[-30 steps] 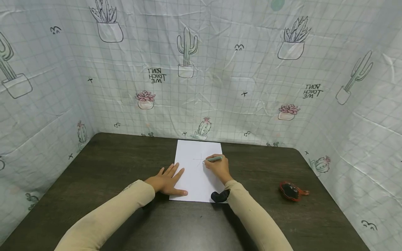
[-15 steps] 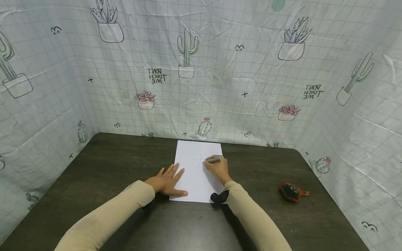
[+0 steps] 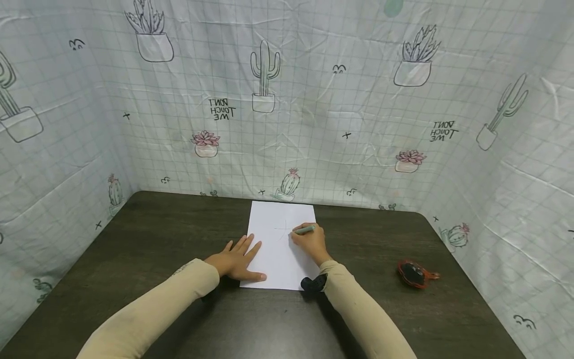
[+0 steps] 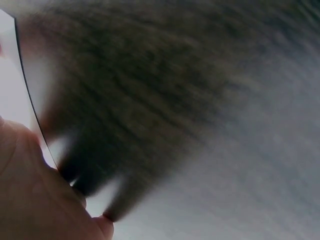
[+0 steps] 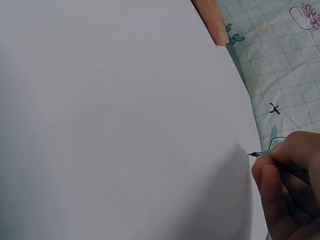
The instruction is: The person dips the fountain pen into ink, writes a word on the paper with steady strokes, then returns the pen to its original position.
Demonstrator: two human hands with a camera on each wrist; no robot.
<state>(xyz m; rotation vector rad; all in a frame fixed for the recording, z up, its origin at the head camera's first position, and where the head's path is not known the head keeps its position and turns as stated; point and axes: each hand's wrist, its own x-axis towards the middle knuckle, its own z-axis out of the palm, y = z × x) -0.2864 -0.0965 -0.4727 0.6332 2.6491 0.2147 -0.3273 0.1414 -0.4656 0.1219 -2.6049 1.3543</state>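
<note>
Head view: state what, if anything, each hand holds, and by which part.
The right hand pinches a slim pale-green pen near its tip; the left hand grips nothing.

I reach forward and inward with my left arm (image 3: 150,314), its left hand (image 3: 235,263) lying palm down, the fingers (image 3: 253,251) straight and fanned apart and the thumb (image 3: 257,276) stretched out sideways. My right arm (image 3: 365,311) slants in from the other side, and my right hand (image 3: 312,244) is drawn into a pinch, thumb and fingertips brought together in front, the other fingers folded in toward the palm.
</note>
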